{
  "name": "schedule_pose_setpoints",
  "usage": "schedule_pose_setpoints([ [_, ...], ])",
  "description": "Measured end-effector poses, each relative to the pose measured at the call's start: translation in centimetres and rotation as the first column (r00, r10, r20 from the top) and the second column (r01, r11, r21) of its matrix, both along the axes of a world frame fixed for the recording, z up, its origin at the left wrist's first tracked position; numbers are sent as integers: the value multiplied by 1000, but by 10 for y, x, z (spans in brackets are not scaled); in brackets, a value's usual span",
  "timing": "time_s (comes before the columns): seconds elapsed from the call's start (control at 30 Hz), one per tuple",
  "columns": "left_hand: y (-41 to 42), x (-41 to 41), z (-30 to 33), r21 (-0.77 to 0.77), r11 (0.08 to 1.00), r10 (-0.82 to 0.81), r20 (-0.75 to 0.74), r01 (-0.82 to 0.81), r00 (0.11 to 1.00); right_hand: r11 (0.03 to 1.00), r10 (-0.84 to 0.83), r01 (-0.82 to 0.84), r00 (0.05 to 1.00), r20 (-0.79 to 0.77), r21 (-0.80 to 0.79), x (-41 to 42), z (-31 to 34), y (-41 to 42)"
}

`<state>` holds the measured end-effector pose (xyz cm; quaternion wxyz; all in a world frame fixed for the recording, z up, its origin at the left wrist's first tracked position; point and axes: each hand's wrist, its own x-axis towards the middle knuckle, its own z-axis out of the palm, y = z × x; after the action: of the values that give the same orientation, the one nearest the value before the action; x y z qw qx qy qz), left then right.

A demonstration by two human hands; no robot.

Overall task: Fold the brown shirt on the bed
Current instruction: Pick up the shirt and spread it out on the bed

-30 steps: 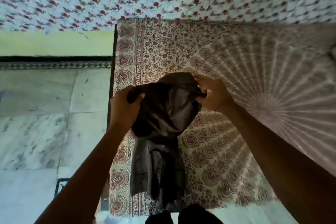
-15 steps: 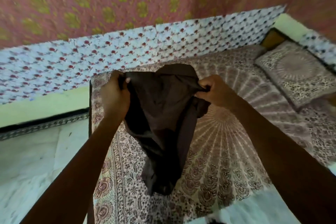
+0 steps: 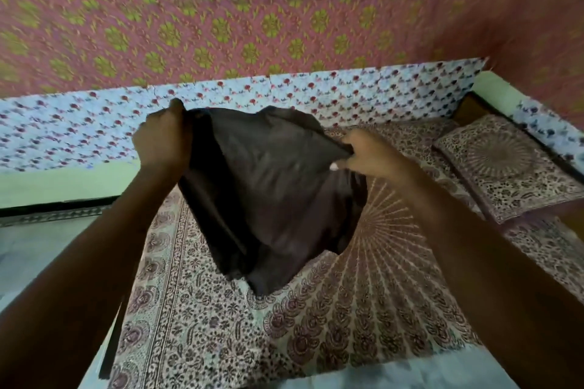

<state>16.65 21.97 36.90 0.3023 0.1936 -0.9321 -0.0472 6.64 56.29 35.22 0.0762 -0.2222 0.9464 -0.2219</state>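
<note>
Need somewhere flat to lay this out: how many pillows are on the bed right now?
1. A single patterned pillow lies at the far right end of the bed, beyond the right hand. The raised shirt blocks part of the bed, so another could be hidden.

The shirt (image 3: 271, 199) is a dark brown, plain, with no print on it. The bedsheet (image 3: 363, 309) under it is cream with maroon-brown block print — small flowers, paisley borders, and pale rays fanning out from a centre. The pillow (image 3: 512, 167) carries the same cream-and-maroon print with its own ray medallion. The wall cloth (image 3: 347, 91) behind the bed is pale blue-white with small red flowers. The curtain (image 3: 252, 9) above is dusty pink with yellow-green flower motifs — a regular lattice.
</note>
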Motion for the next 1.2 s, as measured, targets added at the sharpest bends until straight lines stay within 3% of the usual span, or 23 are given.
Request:
schedule_pose_setpoints([
  [0.1,19,11,12,3,1000,7,-17,-7,1000,977,-152,115,967,-204,-181,2,0,24],
  [0.2,29,14,16,248,966,-42,-123,72,992,863,-144,95,988,-61,-496,21,0,42],
  [0.27,35,19,18,347,924,-110,-155,159,982,802,-145,124,989,10,-584,32,-1,54],
  [0.4,42,35,21,471,850,-233,-62,235,970,859,-182,108,978,-101,-501,55,0,77],
  [0.57,46,59,35,726,606,-523,53,326,851,944,-148,83,972,-185,-321,85,11,104],
  [0.7,48,68,39,804,458,-615,-22,379,788,959,-225,160,932,-283,-235,98,18,111],
  [0.8,48,59,32,745,497,-592,-84,445,802,959,-270,195,852,-448,-206,99,27,111],
  [0.87,47,47,23,654,592,-581,-59,471,812,960,-262,179,846,-464,-217,90,26,112],
  [0.93,48,34,11,533,721,-539,30,443,842,953,-231,129,896,-379,-275,74,19,112],
  [1.0,49,21,-5,488,793,-460,86,365,884,954,-176,95,946,-271,-286,56,9,114],
  [1.2,62,-43,-71,459,879,-226,164,129,960,1000,0,0,999,-43,-4,-36,-49,126],
])
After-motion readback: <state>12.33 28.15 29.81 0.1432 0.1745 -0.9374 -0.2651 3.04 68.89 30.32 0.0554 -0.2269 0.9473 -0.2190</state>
